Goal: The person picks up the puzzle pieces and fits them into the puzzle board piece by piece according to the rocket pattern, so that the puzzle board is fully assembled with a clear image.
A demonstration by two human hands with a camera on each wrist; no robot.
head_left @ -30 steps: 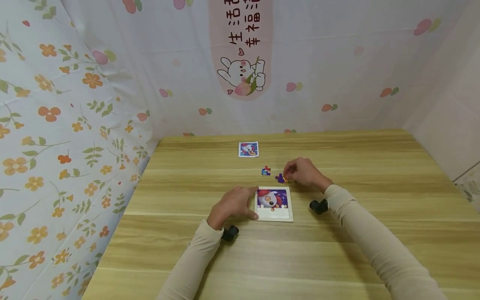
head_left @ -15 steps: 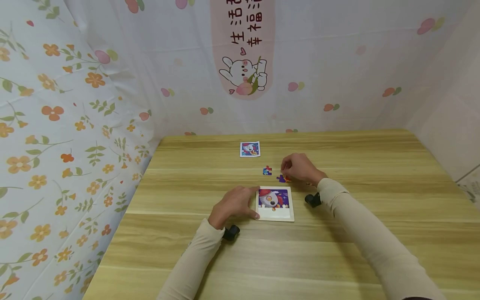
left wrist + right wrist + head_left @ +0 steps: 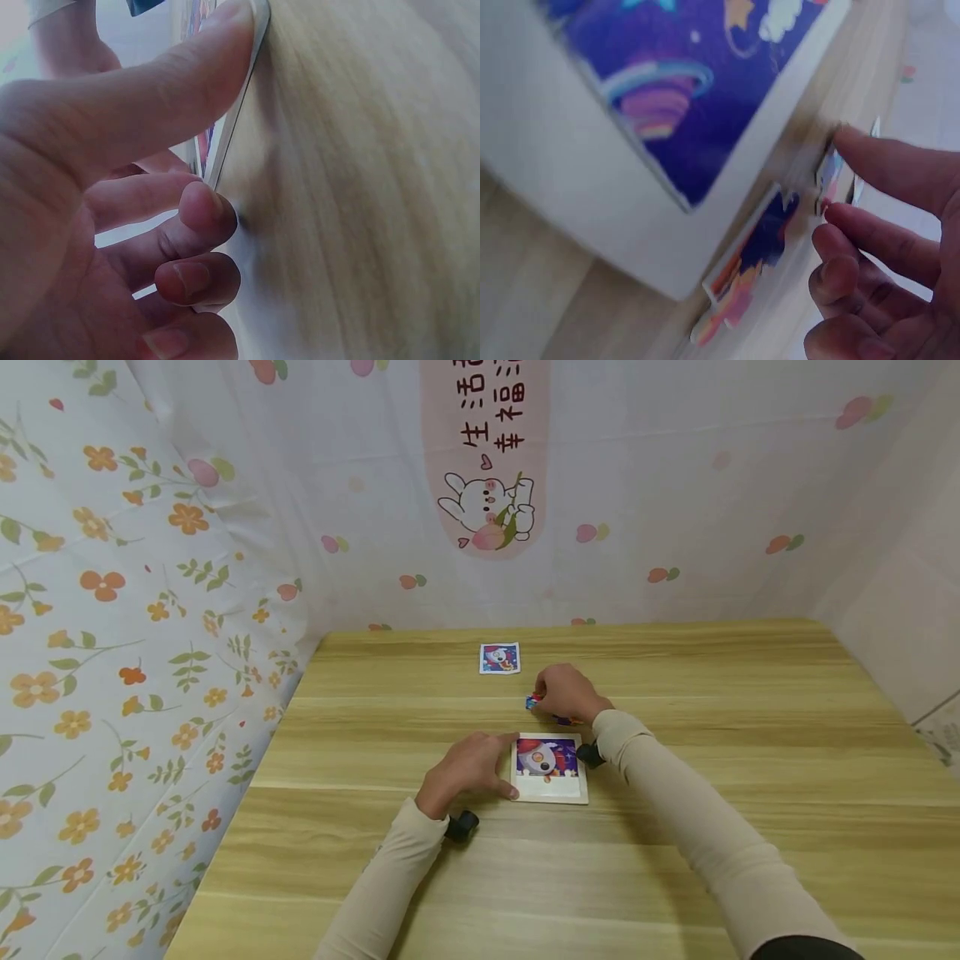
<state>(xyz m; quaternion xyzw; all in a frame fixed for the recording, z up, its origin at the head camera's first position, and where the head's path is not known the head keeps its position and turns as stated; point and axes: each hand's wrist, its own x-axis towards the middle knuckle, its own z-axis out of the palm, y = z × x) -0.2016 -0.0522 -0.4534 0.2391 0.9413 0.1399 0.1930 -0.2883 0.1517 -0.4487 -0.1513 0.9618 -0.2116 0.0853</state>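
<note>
A square puzzle board [image 3: 550,789] with a pale rim lies on the table, its upper part filled with a purple picture and its lower strip bare white. My left hand [image 3: 468,770] holds its left side, thumb at the near corner and index finger at the far one; in the left wrist view the thumb lies on the rim. Beyond the board, my right hand [image 3: 570,693] pinches a small blue and red puzzle piece [image 3: 829,176] between thumb and index finger, at the tabletop. Purple and orange puzzle pieces [image 3: 761,244] lie beside the board, partly hidden under that hand in the head view.
A small picture card [image 3: 499,658] with a similar design lies farther back on the wooden table [image 3: 375,710]. Patterned cloth [image 3: 360,485] hangs behind the table and along its left side. A black wrist camera [image 3: 462,827] sits at the left wrist.
My right hand has moved left from the purple and orange pieces to the blue and red puzzle piece and now pinches it. The left hand and the board have stayed in place.
</note>
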